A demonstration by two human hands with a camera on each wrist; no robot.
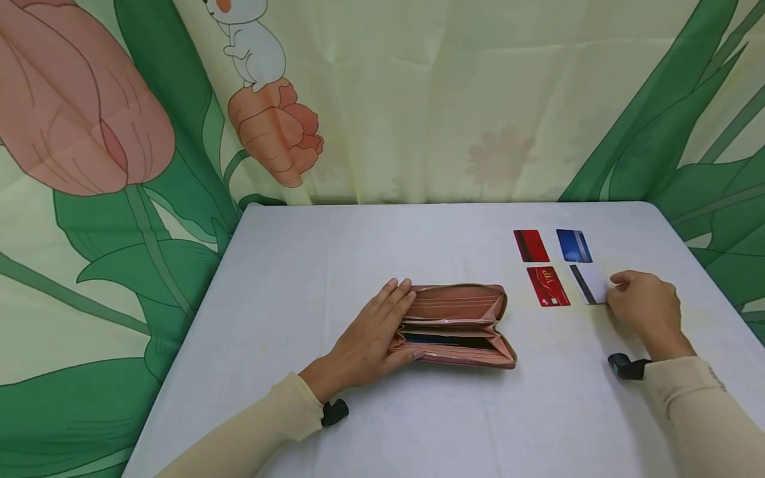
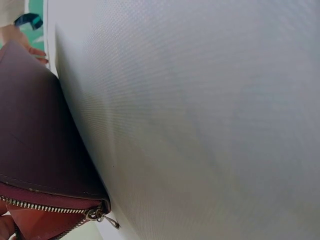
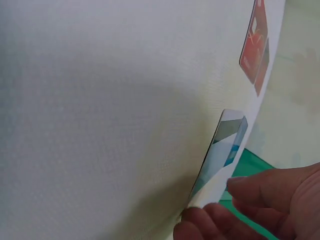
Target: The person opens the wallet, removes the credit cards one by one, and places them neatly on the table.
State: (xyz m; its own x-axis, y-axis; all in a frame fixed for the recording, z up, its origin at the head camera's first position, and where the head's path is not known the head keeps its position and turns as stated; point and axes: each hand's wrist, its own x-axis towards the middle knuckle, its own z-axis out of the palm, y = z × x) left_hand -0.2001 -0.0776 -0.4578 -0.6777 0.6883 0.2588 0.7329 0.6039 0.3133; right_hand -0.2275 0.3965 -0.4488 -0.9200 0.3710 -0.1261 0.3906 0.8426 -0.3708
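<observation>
A pink zip wallet (image 1: 460,302) stands spread on the table with its pockets facing up. My left hand (image 1: 373,332) rests across its left end, fingers straight over the far side and thumb on the near zip edge. A dark card or lining (image 1: 448,340) shows in the near pocket. In the left wrist view, the wallet's dark outer side (image 2: 40,125) and zip pull (image 2: 111,221) are visible. My right hand (image 1: 645,305) is at the right edge of a white card with a dark stripe (image 1: 588,284). Its fingertips touch that card, thumb apart from the fingers.
A red striped card (image 1: 531,246), a blue card (image 1: 574,246) and a red VIP card (image 1: 548,286) lie beside the white one. A white cloth covers the table (image 1: 287,279). Behind it hangs a printed curtain (image 1: 418,99).
</observation>
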